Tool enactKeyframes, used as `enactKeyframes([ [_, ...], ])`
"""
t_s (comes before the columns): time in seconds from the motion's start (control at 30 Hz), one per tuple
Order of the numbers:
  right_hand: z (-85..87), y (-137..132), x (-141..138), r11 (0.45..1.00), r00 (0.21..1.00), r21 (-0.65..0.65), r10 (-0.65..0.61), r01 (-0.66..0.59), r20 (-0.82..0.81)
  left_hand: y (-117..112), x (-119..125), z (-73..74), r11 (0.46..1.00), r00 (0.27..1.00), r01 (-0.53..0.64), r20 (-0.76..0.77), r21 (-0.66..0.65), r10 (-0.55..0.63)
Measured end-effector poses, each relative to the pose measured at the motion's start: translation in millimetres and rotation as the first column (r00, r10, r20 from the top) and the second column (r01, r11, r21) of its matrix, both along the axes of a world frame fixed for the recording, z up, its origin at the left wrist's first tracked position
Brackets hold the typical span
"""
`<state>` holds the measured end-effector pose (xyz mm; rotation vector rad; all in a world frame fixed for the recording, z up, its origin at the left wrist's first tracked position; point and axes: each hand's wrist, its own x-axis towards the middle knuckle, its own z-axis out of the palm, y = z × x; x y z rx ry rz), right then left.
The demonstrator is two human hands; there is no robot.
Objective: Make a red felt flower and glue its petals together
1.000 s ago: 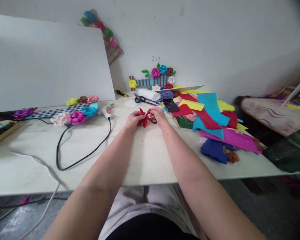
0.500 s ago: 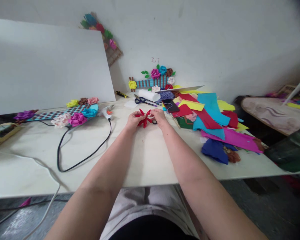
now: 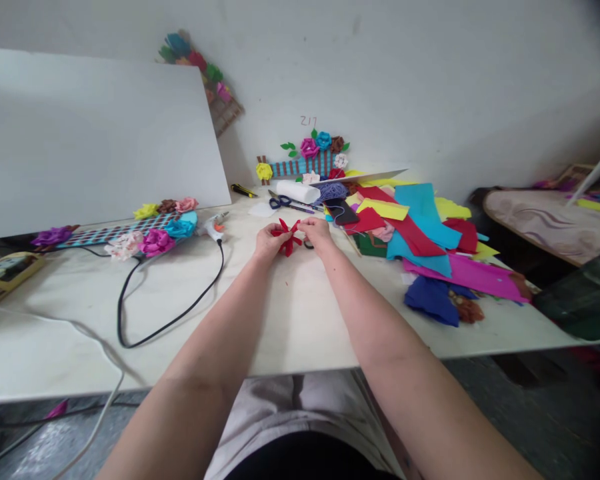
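Note:
A small red felt flower piece point(image 3: 289, 238) with pointed petals sits between my two hands above the white table point(image 3: 290, 313). My left hand point(image 3: 268, 241) pinches its left side with closed fingers. My right hand point(image 3: 317, 235) is closed on its right side. A small dark object I cannot make out point(image 3: 308, 245) lies just under my right hand. Both forearms stretch out from the table's near edge.
A glue gun point(image 3: 213, 227) with a black cord point(image 3: 170, 313) lies to the left beside a woven strip with felt flowers point(image 3: 130, 233). Blue scissors point(image 3: 281, 201), a white roll point(image 3: 298, 192) and a phone point(image 3: 343, 212) lie behind. A heap of coloured felt sheets point(image 3: 420, 240) fills the right. A white board point(image 3: 95, 133) leans on the wall.
My hands have stayed on the red flower piece with only slight finger shifts. The view has dipped a little.

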<state>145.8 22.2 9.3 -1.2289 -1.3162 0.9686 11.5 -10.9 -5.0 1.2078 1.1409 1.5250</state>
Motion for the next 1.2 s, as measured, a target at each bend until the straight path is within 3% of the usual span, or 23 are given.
enactKeyframes([
  [0.33,4.1,-3,-4,0.998,0.999,-0.062,-0.033,0.033,-0.007,2,-1,-1.6,0.999,0.998,-0.032,0.05,-0.023,0.033],
  [0.63,-4.2,10,-3,0.98,0.956,0.168,-0.15,0.109,0.253,7,-1,-6.5,0.999,0.999,-0.035,0.025,-0.031,0.036],
  [1.2,4.1,-1,-9,0.997,0.996,-0.017,-0.077,0.077,-0.043,4,1,-1.7,0.996,0.997,-0.06,0.051,-0.065,0.063],
])
